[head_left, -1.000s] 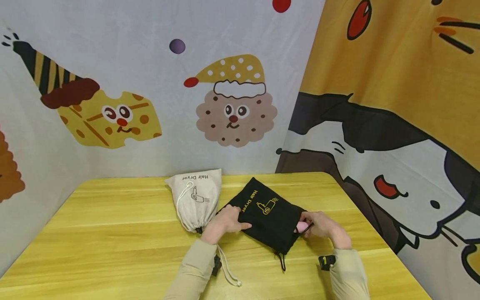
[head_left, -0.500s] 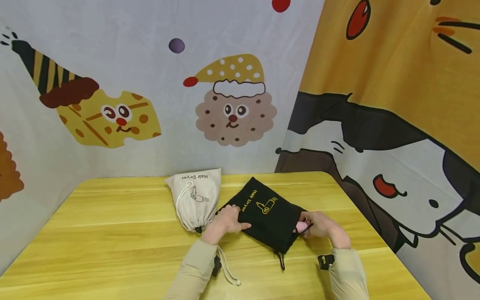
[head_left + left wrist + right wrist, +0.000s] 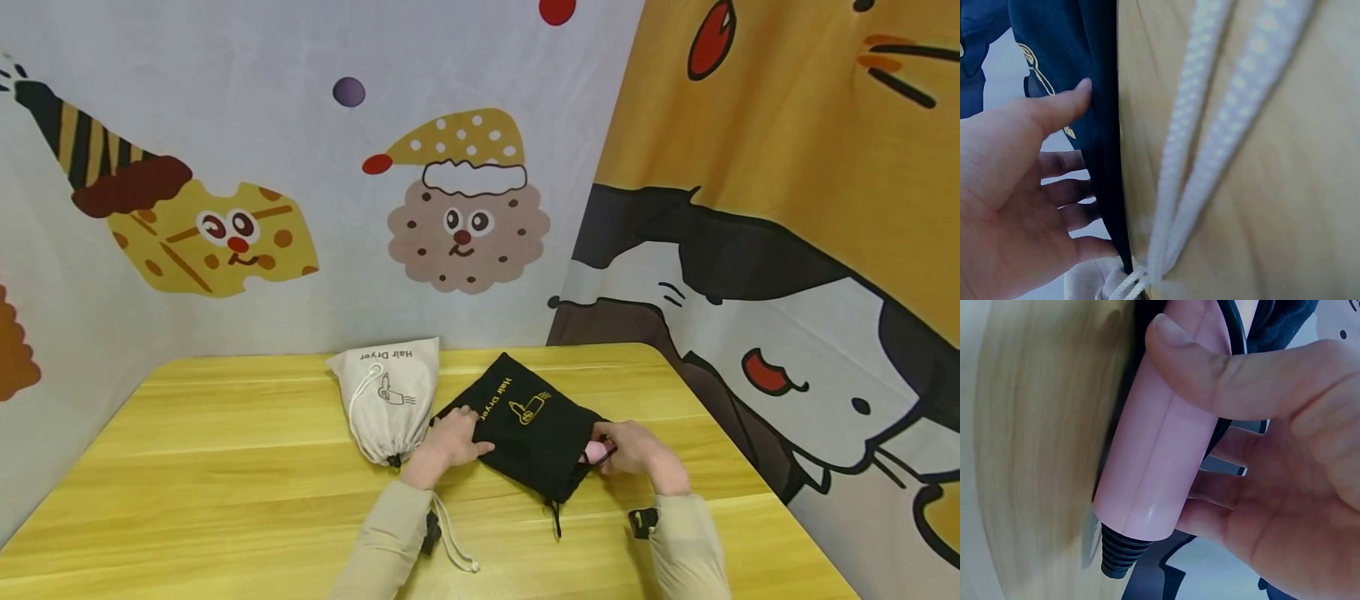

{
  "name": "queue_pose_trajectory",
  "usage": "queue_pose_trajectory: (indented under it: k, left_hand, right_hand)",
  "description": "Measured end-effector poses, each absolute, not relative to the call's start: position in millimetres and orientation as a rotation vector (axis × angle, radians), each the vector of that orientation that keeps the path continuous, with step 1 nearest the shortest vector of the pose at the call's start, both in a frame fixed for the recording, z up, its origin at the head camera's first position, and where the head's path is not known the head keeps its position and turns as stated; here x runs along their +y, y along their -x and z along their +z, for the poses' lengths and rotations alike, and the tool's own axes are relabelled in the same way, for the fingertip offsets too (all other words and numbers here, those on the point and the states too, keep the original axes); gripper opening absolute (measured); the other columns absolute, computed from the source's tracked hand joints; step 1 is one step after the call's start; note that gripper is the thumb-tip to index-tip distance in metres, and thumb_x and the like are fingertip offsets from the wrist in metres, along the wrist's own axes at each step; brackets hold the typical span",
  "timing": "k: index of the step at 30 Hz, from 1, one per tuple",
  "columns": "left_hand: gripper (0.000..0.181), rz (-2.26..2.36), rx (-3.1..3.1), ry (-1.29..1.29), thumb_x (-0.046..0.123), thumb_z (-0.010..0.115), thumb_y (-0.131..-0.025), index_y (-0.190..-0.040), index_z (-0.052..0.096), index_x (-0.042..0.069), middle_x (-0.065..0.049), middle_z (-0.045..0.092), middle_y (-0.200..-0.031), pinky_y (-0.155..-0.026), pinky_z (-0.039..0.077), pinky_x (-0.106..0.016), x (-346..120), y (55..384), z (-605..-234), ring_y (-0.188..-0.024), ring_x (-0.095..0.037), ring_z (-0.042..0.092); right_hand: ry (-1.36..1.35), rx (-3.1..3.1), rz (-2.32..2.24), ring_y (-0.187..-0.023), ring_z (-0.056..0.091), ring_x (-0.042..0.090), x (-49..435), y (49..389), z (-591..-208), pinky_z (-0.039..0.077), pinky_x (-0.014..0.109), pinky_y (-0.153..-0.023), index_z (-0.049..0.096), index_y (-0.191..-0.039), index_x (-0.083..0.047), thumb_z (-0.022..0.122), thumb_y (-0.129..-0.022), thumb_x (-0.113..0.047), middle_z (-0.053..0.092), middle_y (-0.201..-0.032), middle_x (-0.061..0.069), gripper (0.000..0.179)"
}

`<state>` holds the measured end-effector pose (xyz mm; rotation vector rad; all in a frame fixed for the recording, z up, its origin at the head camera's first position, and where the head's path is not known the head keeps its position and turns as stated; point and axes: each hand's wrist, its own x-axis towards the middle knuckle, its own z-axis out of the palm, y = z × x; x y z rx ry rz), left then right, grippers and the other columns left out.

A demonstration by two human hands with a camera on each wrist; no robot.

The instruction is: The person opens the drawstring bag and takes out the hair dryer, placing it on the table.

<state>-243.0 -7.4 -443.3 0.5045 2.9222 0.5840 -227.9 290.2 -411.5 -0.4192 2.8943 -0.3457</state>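
My left hand (image 3: 450, 440) grips the near-left edge of a black drawstring bag (image 3: 536, 454) printed "Hair Dryer" in yellow. In the left wrist view its thumb lies on the printed face, with the fingers at the bag's edge. At the bag's mouth on the right, my right hand (image 3: 633, 447) holds a pink hair dryer by its handle (image 3: 1154, 462). The right wrist view shows the thumb across the handle and a ribbed black cord sleeve (image 3: 1122, 553) at its end. The rest of the dryer is hidden in the bag.
A beige drawstring bag (image 3: 393, 417), also printed "Hair Dryer", lies just left of the black one. Its white cord (image 3: 457, 542) trails toward the front beside my left sleeve. Black cord (image 3: 557, 518) hangs from the black bag's near corner. Cartoon-printed cloth (image 3: 262, 83) rises behind the wooden table (image 3: 187, 467).
My right hand and the pink handle have edged slightly left, toward the bag. The whole head view has shifted a little; the left hand keeps its place on the bag.
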Motion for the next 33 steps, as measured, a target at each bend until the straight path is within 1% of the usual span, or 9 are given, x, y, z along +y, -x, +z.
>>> queue_pose_trajectory:
  k: [6,11,15,17,20,23,26,30,33]
  left_hand:
    - [0.049,0.661,2.917,-0.605,0.032,0.061,-0.091,-0.13,0.054,0.002,-0.02,0.051,-0.138,-0.104,0.041,-0.049,-3.4,241.2,-442.7,-0.129,-0.036,0.048]
    - [0.038,0.664,2.957,-0.699,0.023,0.057,-0.094,-0.126,0.057,0.002,-0.017,0.057,-0.131,-0.102,0.045,-0.042,3.2,238.4,-439.7,-0.124,-0.031,0.053]
    - [0.032,0.659,2.999,-0.682,0.017,0.055,-0.094,-0.123,0.059,0.002,-0.016,0.063,-0.122,-0.094,0.051,-0.04,4.9,235.6,-438.7,-0.113,-0.03,0.061]
    - [0.031,0.638,3.014,-0.642,0.016,0.055,-0.094,-0.121,0.059,0.003,-0.016,0.066,-0.115,-0.087,0.054,-0.039,5.3,234.3,-439.2,-0.105,-0.029,0.065]
    - [0.032,0.579,3.003,-0.597,0.016,0.056,-0.094,-0.122,0.057,0.003,-0.017,0.068,-0.109,-0.081,0.055,-0.039,5.9,233.0,-439.6,-0.098,-0.029,0.067]
    - [0.034,0.51,2.982,-0.587,0.017,0.056,-0.094,-0.124,0.056,0.002,-0.017,0.066,-0.111,-0.084,0.054,-0.039,6.7,232.1,-439.1,-0.1,-0.029,0.065]
    - [0.033,0.462,2.987,-0.613,0.016,0.058,-0.092,-0.121,0.056,0.0,-0.018,0.065,-0.11,-0.087,0.053,-0.039,7.9,231.8,-438.2,-0.102,-0.029,0.064]
    - [0.031,0.437,2.995,-0.63,0.016,0.059,-0.091,-0.118,0.057,0.0,-0.018,0.065,-0.106,-0.088,0.053,-0.039,9.4,232.3,-438.1,-0.101,-0.029,0.064]
    - [0.032,0.429,2.992,-0.63,0.016,0.059,-0.091,-0.119,0.058,0.001,-0.018,0.066,-0.105,-0.088,0.053,-0.039,10.0,233.5,-438.6,-0.101,-0.029,0.064]
  right_hand:
    - [0.452,2.916,-0.289,-0.073,0.048,0.017,281.1,230.5,-412.1,0.041,0.032,-0.067,0.058,-0.091,-0.017,0.079,-0.068,-0.009,0.058,-0.08,0.0,0.033]
    - [0.464,2.945,-0.184,-0.075,0.056,0.019,268.0,233.9,-411.6,0.046,0.037,-0.069,0.056,-0.092,-0.016,0.081,-0.068,-0.016,0.062,-0.083,0.003,0.035]
    - [0.463,2.936,-0.14,-0.081,0.061,0.025,256.3,235.5,-411.0,0.05,0.043,-0.075,0.053,-0.093,-0.012,0.079,-0.07,-0.018,0.064,-0.087,0.007,0.035]
    - [0.456,2.925,-0.144,-0.084,0.062,0.028,252.0,236.2,-411.0,0.05,0.045,-0.077,0.052,-0.093,-0.01,0.078,-0.072,-0.017,0.064,-0.088,0.009,0.034]
    - [0.454,2.92,-0.145,-0.085,0.062,0.03,248.3,236.9,-411.6,0.05,0.047,-0.078,0.052,-0.093,-0.01,0.078,-0.072,-0.016,0.064,-0.089,0.01,0.034]
    - [0.457,2.924,-0.14,-0.084,0.062,0.029,247.3,236.9,-412.8,0.05,0.046,-0.076,0.051,-0.092,-0.011,0.078,-0.072,-0.016,0.063,-0.087,0.01,0.034]
    - [0.453,2.924,-0.154,-0.085,0.062,0.027,247.2,236.6,-413.6,0.05,0.045,-0.075,0.051,-0.092,-0.011,0.078,-0.072,-0.015,0.063,-0.087,0.009,0.034]
    - [0.433,2.921,-0.193,-0.088,0.061,0.027,247.2,236.6,-413.7,0.05,0.046,-0.076,0.052,-0.093,-0.011,0.078,-0.072,-0.013,0.064,-0.091,0.01,0.033]
    - [0.422,2.922,-0.208,-0.088,0.061,0.027,247.4,236.7,-414.1,0.05,0.046,-0.076,0.052,-0.093,-0.011,0.078,-0.072,-0.012,0.064,-0.092,0.01,0.033]
